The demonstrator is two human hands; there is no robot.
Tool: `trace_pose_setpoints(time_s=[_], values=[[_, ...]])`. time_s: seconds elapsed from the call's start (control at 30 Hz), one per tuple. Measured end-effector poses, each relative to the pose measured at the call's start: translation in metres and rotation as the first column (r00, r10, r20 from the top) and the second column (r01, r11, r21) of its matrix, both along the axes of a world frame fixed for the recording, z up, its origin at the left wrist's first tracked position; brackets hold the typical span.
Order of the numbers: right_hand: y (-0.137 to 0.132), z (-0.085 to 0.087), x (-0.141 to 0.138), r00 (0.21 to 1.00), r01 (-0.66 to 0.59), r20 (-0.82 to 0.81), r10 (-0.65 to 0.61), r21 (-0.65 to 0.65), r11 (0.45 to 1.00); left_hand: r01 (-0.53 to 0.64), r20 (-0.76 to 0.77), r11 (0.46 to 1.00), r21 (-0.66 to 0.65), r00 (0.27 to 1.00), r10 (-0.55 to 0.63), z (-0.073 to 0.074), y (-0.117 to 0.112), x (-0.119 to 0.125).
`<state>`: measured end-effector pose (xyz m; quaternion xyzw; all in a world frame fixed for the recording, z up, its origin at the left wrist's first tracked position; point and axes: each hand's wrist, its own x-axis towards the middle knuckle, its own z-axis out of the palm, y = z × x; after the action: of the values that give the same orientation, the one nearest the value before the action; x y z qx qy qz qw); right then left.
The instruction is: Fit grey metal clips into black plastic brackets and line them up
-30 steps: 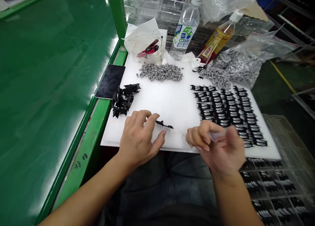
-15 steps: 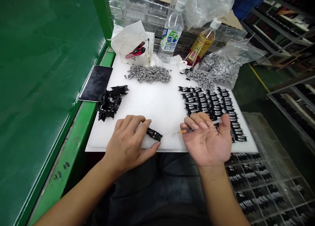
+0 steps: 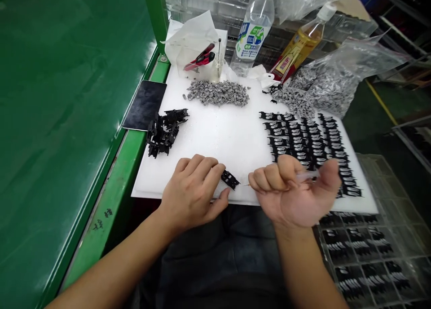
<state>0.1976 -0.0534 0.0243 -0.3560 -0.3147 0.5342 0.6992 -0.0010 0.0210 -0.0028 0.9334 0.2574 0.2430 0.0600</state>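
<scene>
My left hand (image 3: 197, 190) is closed on a small black plastic part (image 3: 230, 179) near the front edge of the white board (image 3: 215, 138). Part of that piece is hidden under the fingers. A syringe (image 3: 307, 175) lies in my right hand (image 3: 294, 192), with fingers curled round its barrel and the thumb raised by its rear end. Its thin needle points left, close to the black part; I cannot tell whether they touch. To the left is a heap of black parts (image 3: 164, 131). Small grey metal pieces (image 3: 218, 93) are piled farther back.
Rows of black parts with grey pieces (image 3: 313, 143) cover the board's right side. Behind stand a clear bottle (image 3: 252, 35), a yellow-labelled bottle (image 3: 299, 44) and a container with a red cutter (image 3: 202, 57). A tablet (image 3: 144, 104) lies left; compartment trays (image 3: 367, 255) sit lower right.
My right fingers have curled tighter round the syringe, and its needle is now nearer the black part. The whole view has shifted, so the board appears farther right.
</scene>
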Motion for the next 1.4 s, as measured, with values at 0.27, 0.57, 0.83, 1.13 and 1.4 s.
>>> trace_pose_setpoints(time_s=[0.27, 0.57, 0.83, 1.13, 1.4], values=[[-0.002, -0.005, 0.008, 0.963, -0.137, 0.216, 0.160, -0.114, 0.984, -0.176, 0.036, 0.984, -0.034, 0.984, 0.177, -0.002, -0.008, 0.012], [-0.005, 0.003, 0.009, 0.999, -0.051, 0.017, 0.051, -0.010, 0.999, 0.075, -0.040, 0.996, -0.056, 0.996, -0.077, 0.003, -0.006, -0.001], [0.006, -0.015, -0.005, 0.973, -0.096, -0.200, 0.115, 0.099, 0.990, 0.089, -0.043, 0.995, -0.040, 0.995, -0.090, -0.002, -0.005, -0.002], [0.005, -0.018, -0.012, 0.991, -0.043, -0.120, 0.054, 0.090, 0.995, 0.096, -0.026, 0.995, 0.003, 0.995, -0.096, -0.003, -0.003, -0.002], [0.006, -0.015, -0.014, 0.996, -0.019, -0.091, 0.026, 0.083, 0.996, 0.097, -0.026, 0.995, 0.005, 0.995, -0.096, -0.004, -0.003, -0.001]])
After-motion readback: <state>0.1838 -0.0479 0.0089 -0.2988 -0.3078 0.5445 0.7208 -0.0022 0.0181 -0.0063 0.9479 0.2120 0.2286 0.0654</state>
